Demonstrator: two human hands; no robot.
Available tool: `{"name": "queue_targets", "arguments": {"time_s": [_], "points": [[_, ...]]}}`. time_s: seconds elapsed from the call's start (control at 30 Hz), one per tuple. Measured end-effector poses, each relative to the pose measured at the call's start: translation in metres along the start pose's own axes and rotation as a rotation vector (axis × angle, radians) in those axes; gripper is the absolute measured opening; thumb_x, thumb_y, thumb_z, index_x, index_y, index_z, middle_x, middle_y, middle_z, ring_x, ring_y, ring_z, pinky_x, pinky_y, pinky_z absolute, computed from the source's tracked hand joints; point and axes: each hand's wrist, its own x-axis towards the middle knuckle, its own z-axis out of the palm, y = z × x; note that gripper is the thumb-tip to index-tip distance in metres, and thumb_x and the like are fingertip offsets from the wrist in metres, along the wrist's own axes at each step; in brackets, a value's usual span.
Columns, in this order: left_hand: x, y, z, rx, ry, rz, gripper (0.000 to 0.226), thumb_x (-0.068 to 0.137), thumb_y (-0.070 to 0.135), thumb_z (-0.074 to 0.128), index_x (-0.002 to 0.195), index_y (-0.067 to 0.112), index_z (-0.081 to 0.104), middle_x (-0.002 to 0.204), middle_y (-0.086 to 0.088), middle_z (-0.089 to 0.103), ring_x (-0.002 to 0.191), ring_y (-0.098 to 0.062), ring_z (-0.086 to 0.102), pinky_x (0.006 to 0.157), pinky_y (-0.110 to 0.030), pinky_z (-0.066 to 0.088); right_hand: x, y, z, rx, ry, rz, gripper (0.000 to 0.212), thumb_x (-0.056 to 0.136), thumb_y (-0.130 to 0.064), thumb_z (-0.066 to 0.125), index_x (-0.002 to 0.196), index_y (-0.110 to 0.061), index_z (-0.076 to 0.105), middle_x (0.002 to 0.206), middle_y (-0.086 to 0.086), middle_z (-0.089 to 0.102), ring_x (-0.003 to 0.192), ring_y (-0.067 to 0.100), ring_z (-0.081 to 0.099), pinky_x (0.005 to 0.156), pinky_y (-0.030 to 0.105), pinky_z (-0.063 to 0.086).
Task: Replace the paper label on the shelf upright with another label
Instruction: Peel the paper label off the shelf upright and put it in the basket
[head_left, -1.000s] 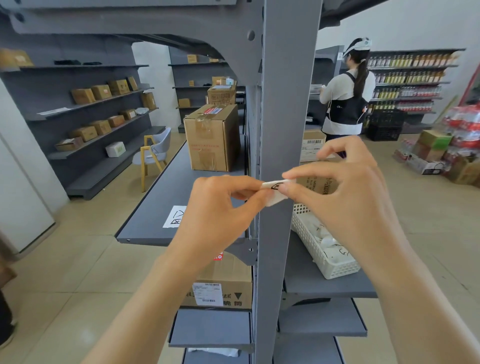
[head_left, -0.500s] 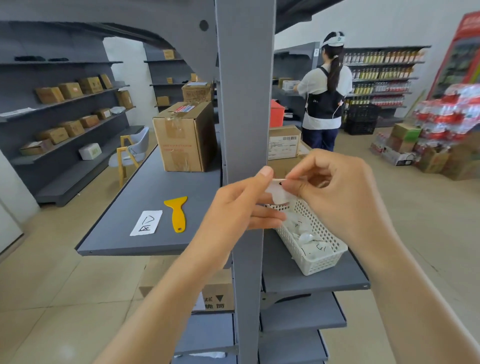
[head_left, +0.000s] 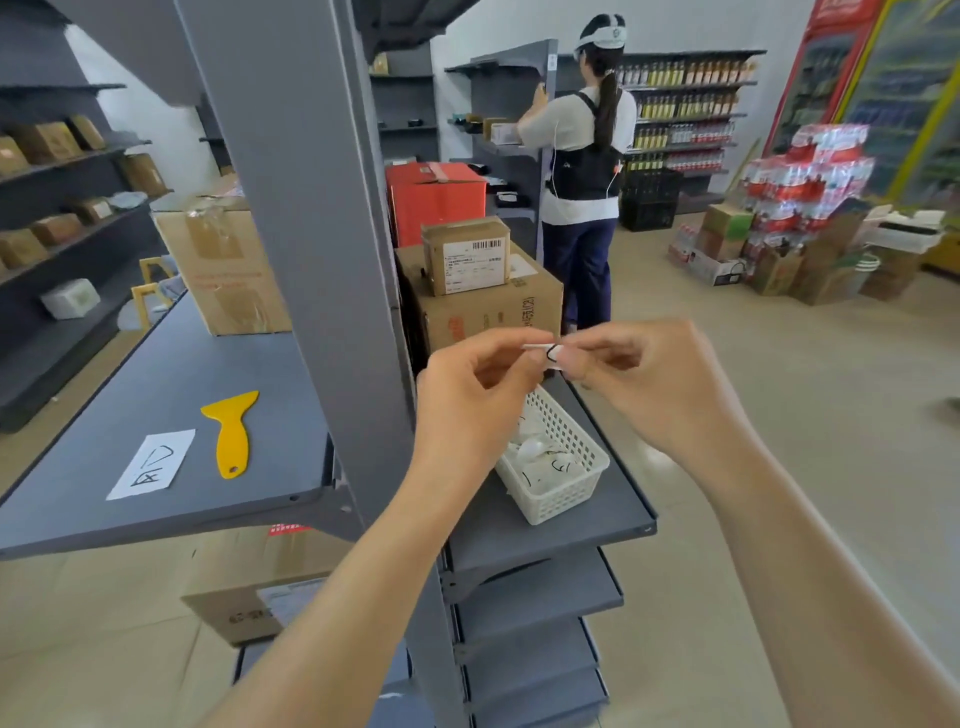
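A small crumpled white paper label (head_left: 546, 354) with black marks is pinched between the fingertips of my left hand (head_left: 470, 410) and my right hand (head_left: 657, 389). Both hands hover to the right of the grey shelf upright (head_left: 306, 223), above a white plastic basket (head_left: 563, 480) that holds several crumpled labels. The upright's face shows no label where I can see it. Another white label (head_left: 151, 464) with black marks lies flat on the left shelf (head_left: 156, 389), beside a yellow plastic scraper (head_left: 231, 434).
Cardboard boxes (head_left: 480, 291) stand on the right shelf behind the basket, and a large box (head_left: 223, 265) sits on the left shelf. A person (head_left: 584, 166) works at a far shelf with their back to me. Stacked goods (head_left: 800, 208) stand at the right.
The view has swung right, so the upright now sits left of my hands. Both hands have carried the crumpled label away from the upright and over the basket.
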Motion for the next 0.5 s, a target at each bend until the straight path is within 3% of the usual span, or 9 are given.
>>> {"name": "queue_targets", "arguments": {"time_s": [0.1,0.2,0.33,0.4,0.47,0.5], "points": [[0.008,-0.027,0.016,0.030,0.003,-0.070,0.024,0.096,0.014,0.069,0.095,0.036,0.078,0.092,0.010,0.080,0.083,-0.015,0.074,0.085,-0.030,0.062,0.013,0.027,0.014,-0.122,0.014,0.055,0.005,0.086,-0.038,0.079,0.091,-0.038,0.082,0.081,-0.015,0.078,0.083,0.008,0.071,0.080,0.039,0.061],[0.019,-0.057,0.026,0.167,-0.002,-0.189,0.031,0.102,0.012,0.059,0.102,0.036,0.078,0.101,0.016,0.072,0.093,-0.010,0.067,0.084,-0.020,0.052,0.022,0.063,0.035,-0.164,-0.024,0.134,0.010,0.089,-0.038,0.075,0.095,-0.043,0.081,0.080,-0.019,0.076,0.084,0.009,0.070,0.077,0.038,0.061],[0.030,-0.084,0.036,0.415,-0.098,-0.291,0.041,0.107,0.011,0.042,0.136,0.029,0.063,0.143,0.000,0.056,0.134,-0.018,0.053,0.113,-0.033,0.042,0.032,0.105,0.062,-0.223,-0.126,0.239,0.020,0.098,-0.029,0.066,0.103,-0.043,0.080,0.096,-0.018,0.078,0.086,0.010,0.069,0.069,0.028,0.053],[0.031,-0.090,0.037,0.453,-0.127,-0.321,0.049,0.106,0.010,0.038,0.148,0.032,0.050,0.152,-0.001,0.048,0.138,-0.018,0.048,0.117,-0.035,0.039,0.035,0.120,0.075,-0.300,-0.188,0.287,0.026,0.101,-0.025,0.060,0.106,-0.041,0.079,0.104,-0.015,0.077,0.085,0.013,0.065,0.067,0.027,0.049],[0.029,-0.094,0.035,0.431,-0.133,-0.336,0.054,0.105,0.008,0.035,0.151,0.035,0.044,0.155,0.000,0.043,0.141,-0.015,0.044,0.118,-0.036,0.038,0.035,0.133,0.086,-0.323,-0.245,0.303,0.033,0.103,-0.018,0.052,0.112,-0.037,0.078,0.115,-0.010,0.077,0.092,0.018,0.070,0.072,0.029,0.053],[0.029,-0.095,0.033,0.420,-0.140,-0.340,0.055,0.105,0.007,0.034,0.151,0.037,0.043,0.156,0.001,0.042,0.140,-0.013,0.043,0.116,-0.028,0.040,0.035,0.138,0.090,-0.326,-0.273,0.309,0.037,0.103,-0.015,0.048,0.113,-0.036,0.077,0.121,-0.007,0.076,0.091,0.019,0.072,0.073,0.030,0.056]]}}
